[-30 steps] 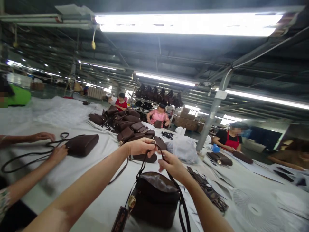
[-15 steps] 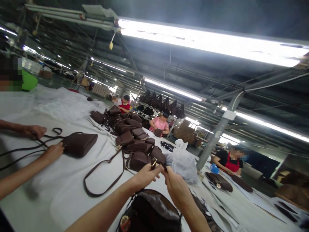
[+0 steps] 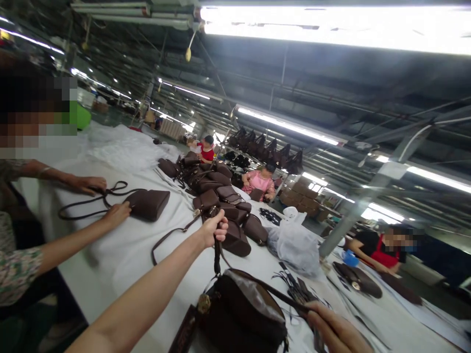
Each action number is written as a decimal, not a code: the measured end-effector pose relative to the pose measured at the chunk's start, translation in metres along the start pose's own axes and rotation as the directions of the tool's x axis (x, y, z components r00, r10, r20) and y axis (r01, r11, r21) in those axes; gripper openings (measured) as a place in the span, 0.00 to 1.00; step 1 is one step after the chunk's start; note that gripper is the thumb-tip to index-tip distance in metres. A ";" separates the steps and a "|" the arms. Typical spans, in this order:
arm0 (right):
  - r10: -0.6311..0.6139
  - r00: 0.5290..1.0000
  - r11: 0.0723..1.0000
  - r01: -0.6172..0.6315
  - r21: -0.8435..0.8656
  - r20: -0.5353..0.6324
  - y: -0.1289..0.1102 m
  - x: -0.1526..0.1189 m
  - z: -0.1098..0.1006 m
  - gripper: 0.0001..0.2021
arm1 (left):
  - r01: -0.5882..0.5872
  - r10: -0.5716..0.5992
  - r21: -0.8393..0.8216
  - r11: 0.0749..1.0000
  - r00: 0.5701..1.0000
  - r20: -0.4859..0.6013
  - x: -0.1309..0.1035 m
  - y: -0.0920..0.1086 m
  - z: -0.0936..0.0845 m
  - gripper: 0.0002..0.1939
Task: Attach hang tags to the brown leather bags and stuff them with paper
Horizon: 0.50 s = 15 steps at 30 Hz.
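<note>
So the bag in hand is a boxy dark brown leather-look shoulder bag (image 3: 246,314), sitting at 6 o'clock in the view with its top gaping open and some greyish lining or wrap showing inside. The left hand (image 3: 215,229) has its fingers curled tight around a slim dark brown strap (image 3: 217,257), lifting it above the bag's far edge. The right hand (image 3: 336,326) is at about 3 o'clock of the bag, fingers pinching the long strap section that runs over the opening — it's blurry and cut off by the frame, so I think that's the grip but the thumb is hard to make out.

Taking the bag as the clock centre: a round gold-coloured charm (image 3: 203,303) hangs at 9, with a dark flat tag (image 3: 184,328) just beside it at 8. A heap of brown leather-look handbags (image 3: 224,193) is spread over the white cloth-covered desk (image 3: 128,279) near 12. A crumpled translucent plastic bag (image 3: 296,240) is at 1, and a loose bunch of thin dark strips (image 3: 300,287) is at 2. Toward 10 or 11, a co-worker in a floral sleeve (image 3: 18,274) has one hand on another brown bag (image 3: 150,204) — the other touches its looped strap (image 3: 79,213).
</note>
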State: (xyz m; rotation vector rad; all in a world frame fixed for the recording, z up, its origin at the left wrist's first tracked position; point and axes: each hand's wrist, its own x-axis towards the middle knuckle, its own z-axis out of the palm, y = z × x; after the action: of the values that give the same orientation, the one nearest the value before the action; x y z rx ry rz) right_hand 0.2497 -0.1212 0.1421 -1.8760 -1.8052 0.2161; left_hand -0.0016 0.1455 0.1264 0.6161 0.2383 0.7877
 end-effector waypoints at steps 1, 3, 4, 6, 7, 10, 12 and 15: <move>-0.067 0.997 0.993 0.070 -0.091 0.040 -0.013 0.007 -0.005 0.18 | 0.050 -0.052 0.058 0.997 0.998 0.039 0.000 -0.005 0.009 0.24; -0.164 0.986 0.953 0.167 -0.253 0.034 -0.044 0.027 -0.009 0.17 | 0.122 -0.165 0.243 0.962 0.972 0.165 -0.002 -0.017 0.033 0.23; -0.185 0.982 0.925 0.182 -0.333 0.024 -0.060 0.039 -0.010 0.16 | 0.128 -0.223 0.354 0.927 0.944 0.241 -0.005 -0.024 0.045 0.23; -0.170 0.985 0.857 0.155 -0.491 0.014 -0.089 0.062 -0.008 0.14 | 0.090 -0.347 0.565 0.820 0.863 0.367 -0.013 -0.035 0.067 0.24; -0.154 0.988 0.827 0.129 -0.547 -0.001 -0.099 0.071 -0.007 0.13 | 0.067 -0.405 0.643 0.763 0.825 0.394 -0.017 -0.039 0.075 0.23; -0.149 0.988 0.792 0.097 -0.602 -0.036 -0.112 0.088 -0.005 0.09 | 0.047 -0.470 0.758 0.651 0.808 0.354 -0.025 -0.041 0.082 0.18; -0.192 0.981 0.827 0.144 -0.543 -0.033 -0.102 0.088 -0.006 0.10 | 0.030 -0.344 0.696 0.717 0.884 0.317 -0.025 -0.035 0.074 0.16; -0.240 0.966 0.890 0.178 -0.421 -0.099 -0.067 0.080 -0.010 0.14 | -0.067 -0.039 0.452 0.889 0.974 0.221 -0.022 -0.021 0.054 0.21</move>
State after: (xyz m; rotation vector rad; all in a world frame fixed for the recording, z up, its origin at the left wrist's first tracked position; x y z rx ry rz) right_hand 0.2024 -0.0483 0.2008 -1.8793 -2.0450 -0.4025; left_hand 0.0186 0.0950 0.1564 1.1503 0.2123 0.6697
